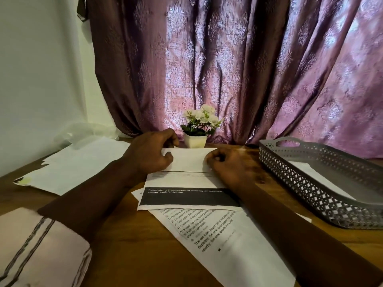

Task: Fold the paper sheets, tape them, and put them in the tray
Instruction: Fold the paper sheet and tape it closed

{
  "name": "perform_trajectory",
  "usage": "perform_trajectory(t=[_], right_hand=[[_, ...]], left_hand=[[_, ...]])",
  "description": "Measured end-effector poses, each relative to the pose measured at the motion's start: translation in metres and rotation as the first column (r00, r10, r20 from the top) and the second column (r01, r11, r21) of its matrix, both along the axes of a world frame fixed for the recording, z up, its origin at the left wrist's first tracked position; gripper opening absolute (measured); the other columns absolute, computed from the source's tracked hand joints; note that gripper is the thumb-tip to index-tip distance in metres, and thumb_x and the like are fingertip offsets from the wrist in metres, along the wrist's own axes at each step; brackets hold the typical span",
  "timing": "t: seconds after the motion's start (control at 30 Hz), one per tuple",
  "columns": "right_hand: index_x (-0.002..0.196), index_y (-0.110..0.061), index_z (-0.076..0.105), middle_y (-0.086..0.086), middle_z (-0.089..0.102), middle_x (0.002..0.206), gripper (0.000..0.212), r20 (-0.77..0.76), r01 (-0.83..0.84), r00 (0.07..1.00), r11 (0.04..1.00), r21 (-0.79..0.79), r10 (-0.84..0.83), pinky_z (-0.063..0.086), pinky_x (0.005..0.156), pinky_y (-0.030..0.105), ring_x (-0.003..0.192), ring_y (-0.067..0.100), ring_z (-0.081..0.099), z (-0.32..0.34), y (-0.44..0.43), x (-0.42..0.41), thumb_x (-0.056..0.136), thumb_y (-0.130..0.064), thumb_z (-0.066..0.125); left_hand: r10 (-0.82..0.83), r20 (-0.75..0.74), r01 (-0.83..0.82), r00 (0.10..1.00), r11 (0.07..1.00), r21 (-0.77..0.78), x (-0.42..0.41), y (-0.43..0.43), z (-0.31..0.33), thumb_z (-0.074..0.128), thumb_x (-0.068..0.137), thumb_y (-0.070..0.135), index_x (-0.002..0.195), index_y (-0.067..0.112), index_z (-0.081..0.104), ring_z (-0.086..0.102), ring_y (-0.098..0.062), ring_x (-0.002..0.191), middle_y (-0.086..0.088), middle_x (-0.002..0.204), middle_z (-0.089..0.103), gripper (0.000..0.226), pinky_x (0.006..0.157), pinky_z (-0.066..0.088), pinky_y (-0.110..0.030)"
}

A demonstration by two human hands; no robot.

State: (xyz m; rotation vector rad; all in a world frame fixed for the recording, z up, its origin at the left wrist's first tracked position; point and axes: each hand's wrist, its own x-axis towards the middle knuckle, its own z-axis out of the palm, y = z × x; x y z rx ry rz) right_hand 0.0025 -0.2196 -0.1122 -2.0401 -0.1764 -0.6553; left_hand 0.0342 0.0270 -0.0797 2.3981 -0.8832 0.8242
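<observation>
The paper sheet (188, 162) lies at the middle of the bench (128, 245), its far part folded back over itself so that a plain white flap faces up, with a printed dark band showing on the near part. The left hand (149, 154) has its fingers curled round the flap's far left corner, thumb lying on top, pinching it. The right hand (226, 164) is blurred; its curled fingers rest on the flap's right end, and whether it grips or only presses cannot be told. Under the sheet a second printed sheet (223, 251) lies askew, running towards the bench's near edge. Near the right edge stands a grey perforated tray (300, 179) with a white paper (319, 177) lying flat inside. Towards the left edge is a loose stack of white sheets (83, 166), and beyond it some clear plastic (83, 131). At the far edge, just behind the hands, stands a small white pot of flowers (196, 131) before a purple patterned curtain (228, 69). A pale striped sleeve (41, 249) shows at the near left corner
</observation>
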Motion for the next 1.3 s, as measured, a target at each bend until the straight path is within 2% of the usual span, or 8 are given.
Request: perform_trajectory(t=[0.13,0.27,0.43,0.57,0.7,0.87,1.13,1.3], right_hand=[[0.085,-0.030,0.068,-0.001,0.065,0.071,0.010,0.025,0.095,0.993,0.889,0.447,-0.118,0.051,0.065,0.039,0.065,0.020,0.059,0.007,-0.007,0.004,0.087,-0.039,0.066],[0.103,-0.026,0.066,0.005,0.070,0.097,0.028,-0.112,0.087,0.993,0.866,0.493,-0.036,0.055,0.080,0.036,0.089,0.023,0.067,0.012,-0.013,0.006,0.099,-0.051,0.056],[0.104,-0.023,0.073,-0.001,0.073,0.102,0.016,-0.228,-0.026,0.974,0.994,-0.110,0.001,0.057,0.089,0.037,0.095,0.019,0.069,0.005,-0.019,0.009,0.091,-0.031,0.074],[0.105,-0.028,0.080,-0.005,0.077,0.108,0.019,-0.236,-0.110,0.972,0.870,-0.481,-0.007,0.051,0.080,0.023,0.094,0.010,0.067,0.004,-0.012,0.009,0.091,-0.023,0.069],[0.117,-0.038,0.075,0.001,0.070,0.125,0.038,-0.208,-0.138,0.978,0.749,-0.649,0.000,0.051,0.098,0.045,0.117,0.026,0.060,0.005,0.002,0.002,0.087,-0.046,0.054],[0.118,-0.036,0.074,-0.003,0.070,0.129,0.071,-0.331,-0.131,0.940,0.805,-0.579,-0.085,0.052,0.101,0.043,0.118,0.019,0.061,0.010,-0.014,0.000,0.067,-0.084,0.066],[0.122,-0.024,0.072,-0.004,0.070,0.117,0.057,-0.281,-0.065,0.948,0.772,-0.632,-0.150,0.051,0.098,0.034,0.111,0.018,0.062,0.015,-0.027,-0.007,0.083,-0.066,0.070],[0.106,-0.018,0.075,-0.005,0.074,0.099,0.030,-0.274,-0.123,0.962,0.906,-0.405,0.008,0.051,0.077,0.029,0.093,0.014,0.067,0.016,-0.029,-0.014,0.086,-0.041,0.080]], left_hand=[[-0.006,0.017,0.004,1.000,0.996,0.085,0.000,0.002,0.000,0.066,0.068,0.032,0.101,0.032,0.065,0.064,-0.011,0.081,0.014,0.092,0.069,0.033,0.072,0.057,-0.035],[-0.021,0.095,0.006,0.995,0.988,0.153,0.000,-0.002,-0.002,0.067,0.069,0.024,0.088,0.030,0.062,0.057,-0.010,0.077,0.014,0.086,0.059,0.021,0.066,0.053,-0.034],[-0.001,-0.071,0.029,0.997,0.918,0.395,-0.011,-0.015,-0.010,0.062,0.070,0.041,0.089,0.033,0.061,0.054,-0.006,0.083,0.015,0.090,0.057,0.021,0.071,0.049,-0.033],[0.040,-0.127,0.010,0.991,0.929,0.369,-0.011,-0.022,-0.014,0.045,0.081,0.070,0.092,0.035,0.062,0.058,-0.008,0.090,0.015,0.093,0.061,0.040,0.078,0.052,-0.040],[0.035,-0.206,0.031,0.978,0.950,0.309,-0.005,-0.031,-0.021,0.036,0.085,0.078,0.106,0.034,0.068,0.057,-0.010,0.095,0.010,0.101,0.063,0.058,0.084,0.051,-0.041],[0.029,-0.299,0.044,0.954,0.971,0.235,-0.003,-0.028,-0.024,0.065,0.089,0.062,0.113,0.034,0.068,0.056,-0.006,0.100,0.012,0.111,0.061,0.037,0.090,0.053,-0.039],[0.216,-0.193,-0.121,0.957,0.904,0.410,-0.007,-0.024,-0.022,0.032,0.073,0.097,0.100,0.042,0.050,0.055,-0.015,0.104,0.008,0.114,0.058,0.064,0.094,0.050,-0.043],[0.208,-0.228,-0.110,0.951,0.919,0.378,-0.007,-0.023,-0.019,0.049,0.072,0.093,0.096,0.041,0.047,0.052,-0.016,0.103,0.004,0.111,0.051,0.058,0.092,0.049,-0.040]])
